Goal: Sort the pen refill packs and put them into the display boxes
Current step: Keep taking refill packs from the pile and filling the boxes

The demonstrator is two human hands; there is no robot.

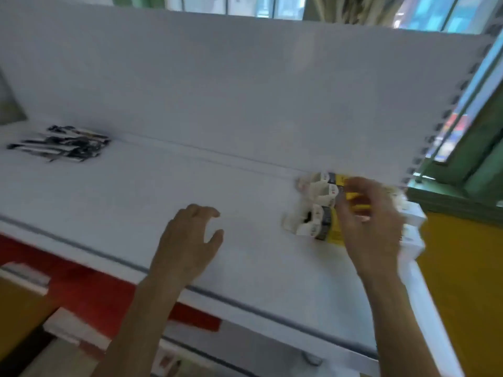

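A yellow refill pack (pixel 353 203) is pinched in the right grip (pixel 373 229) over the white display boxes (pixel 304 213) at the far right of the shelf (pixel 163 186), seemingly to slot beside the boxed packs (pixel 325 223) standing there, while the left grip (pixel 187 240) hovers released and a loose dark pile (pixel 62 144) waits far left.

No text is readable: blur smears the print on the yellow-and-white display boxes (pixel 324 213) at the shelf's (pixel 163 186) right end, the yellow pack (pixel 356 203) pinched in the right hand (pixel 373 229) and the dark refill packs (pixel 62 144) far left.
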